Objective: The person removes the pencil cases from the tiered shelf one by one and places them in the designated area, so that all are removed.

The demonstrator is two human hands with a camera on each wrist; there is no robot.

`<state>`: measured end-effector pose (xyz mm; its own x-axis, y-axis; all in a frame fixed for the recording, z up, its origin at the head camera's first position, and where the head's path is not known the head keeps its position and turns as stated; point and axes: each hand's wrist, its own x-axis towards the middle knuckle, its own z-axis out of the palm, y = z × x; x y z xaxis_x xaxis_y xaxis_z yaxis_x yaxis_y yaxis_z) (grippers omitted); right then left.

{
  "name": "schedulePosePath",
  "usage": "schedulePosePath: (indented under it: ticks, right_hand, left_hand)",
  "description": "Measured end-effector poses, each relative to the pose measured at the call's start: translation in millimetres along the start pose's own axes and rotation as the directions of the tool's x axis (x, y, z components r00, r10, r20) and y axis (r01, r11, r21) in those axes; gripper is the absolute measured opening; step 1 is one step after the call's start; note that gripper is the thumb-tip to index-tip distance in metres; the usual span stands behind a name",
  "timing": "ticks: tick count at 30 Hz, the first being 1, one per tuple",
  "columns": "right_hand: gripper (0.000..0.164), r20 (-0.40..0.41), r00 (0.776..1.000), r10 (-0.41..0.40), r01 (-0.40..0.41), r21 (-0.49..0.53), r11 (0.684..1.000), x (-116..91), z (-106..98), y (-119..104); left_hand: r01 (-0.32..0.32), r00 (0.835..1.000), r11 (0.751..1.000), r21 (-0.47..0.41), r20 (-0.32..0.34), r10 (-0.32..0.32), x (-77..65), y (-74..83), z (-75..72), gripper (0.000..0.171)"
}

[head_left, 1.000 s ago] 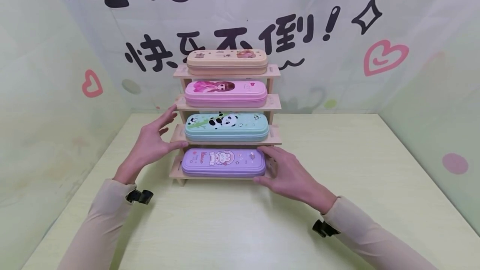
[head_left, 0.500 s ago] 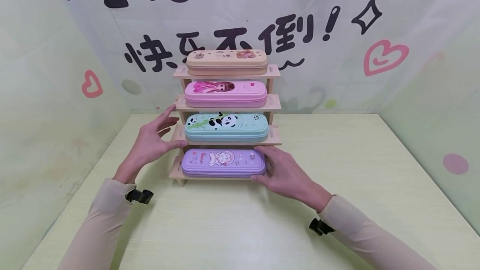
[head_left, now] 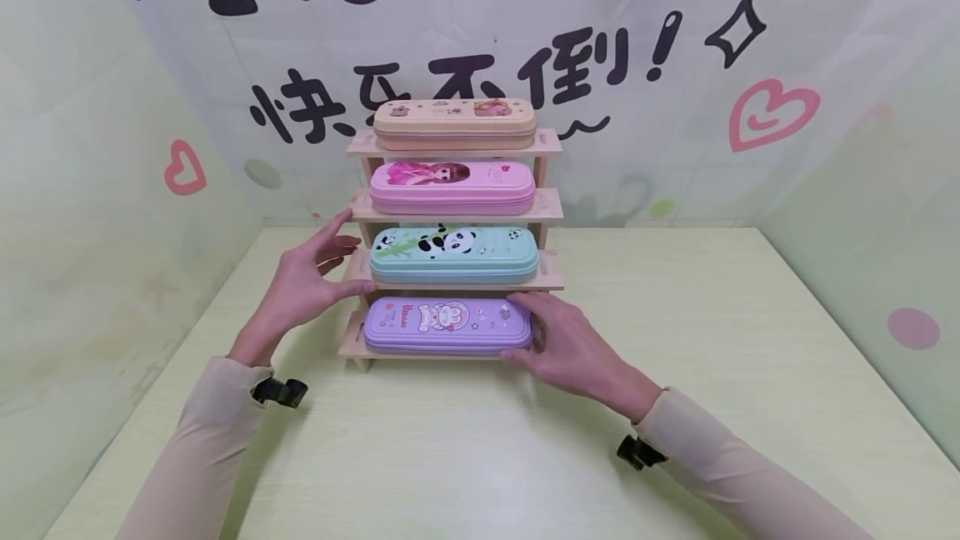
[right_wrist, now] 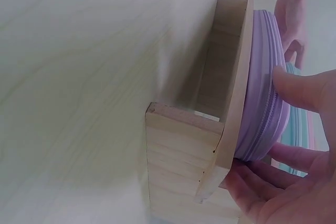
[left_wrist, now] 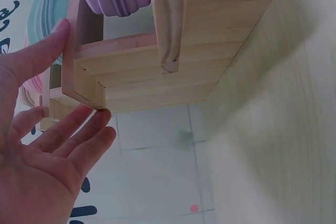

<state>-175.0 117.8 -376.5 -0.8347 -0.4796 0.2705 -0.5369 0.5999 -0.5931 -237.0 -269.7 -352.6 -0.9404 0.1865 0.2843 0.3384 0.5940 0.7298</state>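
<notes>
A purple pencil case [head_left: 447,325] with a cartoon figure lies on the lowest step of a wooden tiered stand [head_left: 351,348]. My right hand [head_left: 577,348] holds its right end, thumb at the zipped front and fingers behind; the right wrist view shows the purple case [right_wrist: 262,85] against the step. At the stand's left side, my left hand [head_left: 303,277] grips a step end: its thumb [left_wrist: 44,51] is at the front edge and fingertips touch farther back. Above sit a teal panda pencil case [head_left: 453,255], a pink one [head_left: 453,187] and a peach one [head_left: 453,125].
The stand rests on a pale wood-grain table [head_left: 420,457]. Behind it hangs a white backdrop [head_left: 660,132] with black lettering and hearts. Pale walls [head_left: 97,273] close in the left and right sides. A black wrist camera [head_left: 280,392] sits at each cuff.
My right hand has shifted slightly left, its thumb and fingers farther onto the purple pencil case. The left hand and the other cases stay where they were.
</notes>
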Motion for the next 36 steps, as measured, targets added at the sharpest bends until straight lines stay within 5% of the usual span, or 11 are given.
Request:
schedulePosePath:
  ticks: [36]
  right_hand:
    - [0.086, 0.056, 0.997, 0.045, -0.046, 0.011, 0.999, 1.1, -7.7, 3.9]
  left_hand:
    - [0.014, 1.0, 0.999, -0.051, 0.011, -0.013, -0.3, 1.5, -1.0, 0.112]
